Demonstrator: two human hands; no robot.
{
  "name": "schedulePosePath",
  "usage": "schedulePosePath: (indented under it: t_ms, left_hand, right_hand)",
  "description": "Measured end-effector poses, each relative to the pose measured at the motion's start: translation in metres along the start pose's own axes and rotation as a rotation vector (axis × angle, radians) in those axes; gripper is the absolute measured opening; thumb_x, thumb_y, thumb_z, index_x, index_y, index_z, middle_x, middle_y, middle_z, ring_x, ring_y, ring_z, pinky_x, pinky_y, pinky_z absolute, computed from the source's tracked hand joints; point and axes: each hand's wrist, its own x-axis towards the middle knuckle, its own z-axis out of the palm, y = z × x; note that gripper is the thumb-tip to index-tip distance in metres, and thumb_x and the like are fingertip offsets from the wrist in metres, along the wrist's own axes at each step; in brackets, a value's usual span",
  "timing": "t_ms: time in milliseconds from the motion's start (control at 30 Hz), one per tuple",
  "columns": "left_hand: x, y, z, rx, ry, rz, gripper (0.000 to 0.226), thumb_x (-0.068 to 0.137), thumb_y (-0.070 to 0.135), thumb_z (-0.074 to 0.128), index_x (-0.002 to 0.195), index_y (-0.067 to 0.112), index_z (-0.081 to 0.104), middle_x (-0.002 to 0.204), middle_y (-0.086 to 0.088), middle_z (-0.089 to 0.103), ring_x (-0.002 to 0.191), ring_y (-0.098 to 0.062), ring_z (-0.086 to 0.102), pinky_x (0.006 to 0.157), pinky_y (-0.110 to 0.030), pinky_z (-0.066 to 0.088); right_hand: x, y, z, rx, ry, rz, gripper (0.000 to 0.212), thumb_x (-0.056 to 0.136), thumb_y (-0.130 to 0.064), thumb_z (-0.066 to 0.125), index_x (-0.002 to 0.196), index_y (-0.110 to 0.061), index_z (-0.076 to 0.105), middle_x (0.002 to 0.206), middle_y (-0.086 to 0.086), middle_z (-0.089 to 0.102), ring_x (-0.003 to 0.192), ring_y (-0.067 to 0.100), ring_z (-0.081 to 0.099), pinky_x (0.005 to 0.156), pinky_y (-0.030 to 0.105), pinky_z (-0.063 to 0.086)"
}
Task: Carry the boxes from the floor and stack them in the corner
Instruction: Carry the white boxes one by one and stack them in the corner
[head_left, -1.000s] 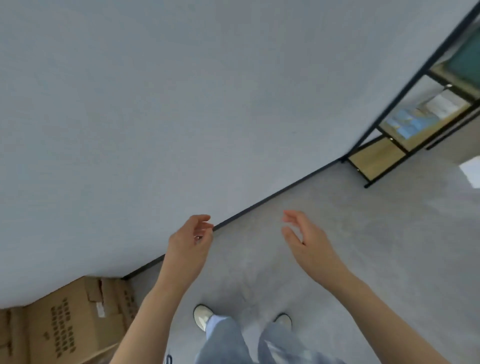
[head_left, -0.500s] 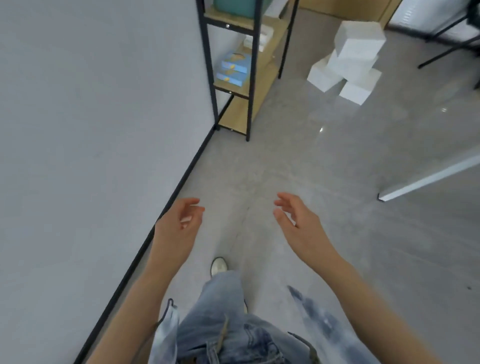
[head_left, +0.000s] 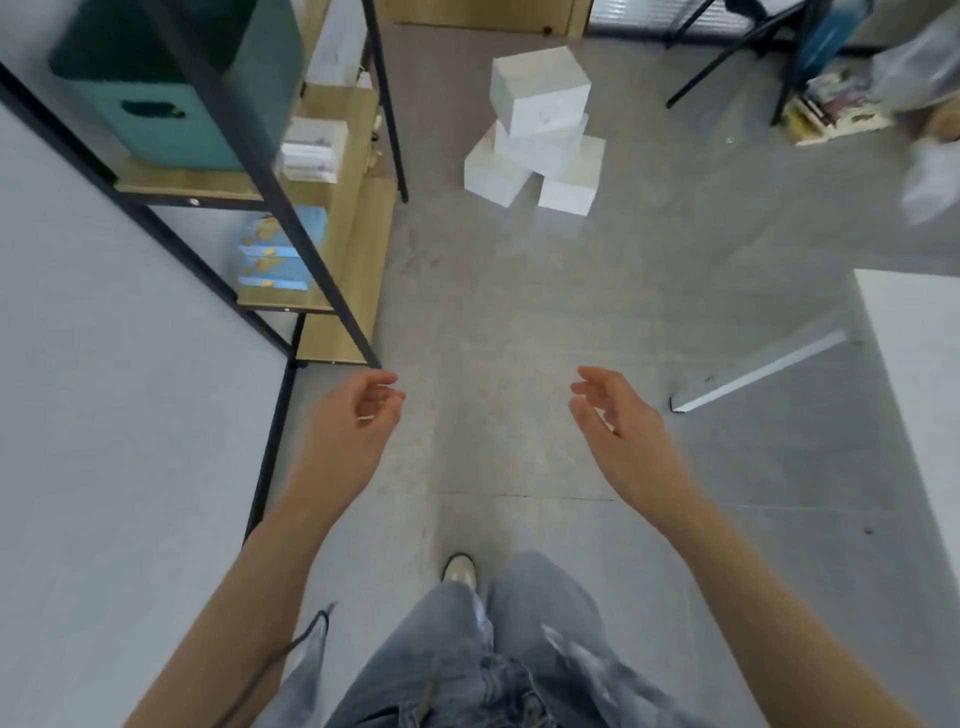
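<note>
1. Step in hand, my read: the empty-handed walk toward the next pickup. Nothing is being carried.
2. Left hand (head_left: 358, 415): fingers loosely curled, thumb close to the fingertips, holding nothing. It hangs in the air just short of the foot of the black-framed shelf unit (head_left: 291, 218).
3. Right hand (head_left: 615, 423): fingers slightly spread and relaxed, palm turned inward, also empty. The two hands are well apart, with bare floor (head_left: 493, 322) between them.
4. White boxes (head_left: 537, 130): a loose pile on the floor ahead, well beyond both hands and right of the shelf unit. One box (head_left: 540, 88) sits on top, skewed, with others under it leaning at different angles.
5. The stacking corner is not in view.
6. Other items: teal bin (head_left: 171, 88) on the upper shelf, blue packets (head_left: 280, 254) on a lower one, white table edge (head_left: 914, 374) on the right, wall (head_left: 104, 415) on the left.
7. Next move probably calls for closing the gap to the pile, bending down, and taking the top box with a palm on each opposite side.
8. Risk: the pile looks unstable, so lifting the top box straight up should avoid knocking the tilted ones below.
</note>
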Motion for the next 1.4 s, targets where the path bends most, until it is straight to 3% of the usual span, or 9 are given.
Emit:
schedulePosePath:
  t_ms: [133,300,367,467,600,933,1133,1267,1400]
  left_hand:
    - [0.1,0.047,0.03,-0.011,-0.039,0.021,0.014,0.092,0.014,0.063,0.106,0.018,0.066,0.097,0.005,0.071,0.093,-0.008,0.066,0.072,-0.002,0.043]
    - [0.218,0.089,0.079,-0.032,-0.064,-0.002,0.015,0.091,0.013,0.064,0.095,0.028,0.064,0.096,0.001,0.072,0.084,-0.013,0.065,0.081,-0.034,0.054]
    - [0.264,0.113,0.101,-0.027,-0.067,-0.014,0.015,0.092,0.014,0.063,0.097,0.028,0.064,0.096,0.004,0.071,0.085,-0.009,0.064,0.08,-0.029,0.052]
    - [0.323,0.146,0.129,-0.002,-0.119,-0.026,0.017,0.093,0.012,0.06,0.107,0.021,0.062,0.099,0.007,0.069,0.087,-0.002,0.062,0.074,-0.008,0.045]
    - [0.406,0.186,0.151,0.022,-0.125,-0.04,0.02,0.094,0.014,0.059,0.112,0.023,0.061,0.101,0.01,0.067,0.091,-0.001,0.061,0.069,-0.002,0.042]
    - [0.664,0.233,0.185,0.072,-0.176,-0.111,0.03,0.096,0.016,0.058,0.125,0.024,0.058,0.108,0.01,0.067,0.097,-0.002,0.061,0.076,-0.01,0.043]
    - [0.825,0.282,0.207,0.058,-0.225,-0.177,0.028,0.094,0.015,0.06,0.12,0.026,0.06,0.109,0.01,0.068,0.103,-0.008,0.063,0.093,-0.031,0.05]
    - [0.913,0.297,0.248,-0.046,-0.259,-0.302,0.024,0.093,0.014,0.061,0.113,0.027,0.062,0.113,0.005,0.07,0.105,-0.015,0.065,0.096,-0.036,0.05]
    - [0.986,0.3,0.298,-0.128,-0.257,-0.42,0.028,0.095,0.012,0.058,0.121,0.023,0.058,0.121,0.0,0.065,0.109,-0.021,0.063,0.091,-0.033,0.049]
  right_hand:
    - [0.091,-0.002,-0.027,-0.007,0.024,0.045,0.036,0.098,-0.026,0.051,0.133,-0.018,0.048,0.119,-0.007,0.062,0.117,0.012,0.055,0.1,0.03,0.042]
    - [0.22,-0.002,-0.064,-0.02,0.022,0.047,0.037,0.098,-0.027,0.05,0.134,-0.018,0.048,0.118,-0.008,0.06,0.116,0.013,0.055,0.1,0.03,0.042]
    - [0.279,-0.007,-0.085,-0.047,-0.019,0.039,0.038,0.099,-0.029,0.049,0.136,-0.019,0.046,0.121,-0.009,0.059,0.117,0.011,0.053,0.101,0.029,0.041]
    - [0.356,-0.019,-0.114,-0.089,-0.064,0.02,0.041,0.099,-0.031,0.048,0.138,-0.019,0.045,0.123,-0.01,0.058,0.121,0.01,0.051,0.099,0.025,0.038]
    - [0.458,-0.033,-0.147,-0.122,-0.073,0.006,0.041,0.099,-0.031,0.048,0.139,-0.019,0.044,0.127,-0.008,0.058,0.122,0.01,0.05,0.101,0.026,0.037]
    - [0.71,-0.048,-0.187,-0.119,-0.068,0.085,0.043,0.099,-0.031,0.047,0.14,-0.019,0.043,0.129,-0.006,0.058,0.122,0.012,0.051,0.099,0.026,0.038]
    - [0.865,-0.065,-0.217,-0.118,-0.079,0.138,0.041,0.099,-0.029,0.048,0.139,-0.017,0.045,0.128,-0.004,0.059,0.12,0.015,0.053,0.101,0.028,0.039]
    - [0.969,-0.061,-0.241,-0.13,-0.098,0.15,0.041,0.099,-0.029,0.048,0.138,-0.017,0.045,0.125,-0.006,0.059,0.117,0.011,0.053,0.098,0.024,0.038]
    - [1.079,-0.04,-0.249,-0.118,-0.14,0.18,0.038,0.099,-0.028,0.048,0.136,-0.017,0.047,0.121,-0.007,0.058,0.113,0.011,0.054,0.092,0.021,0.039]
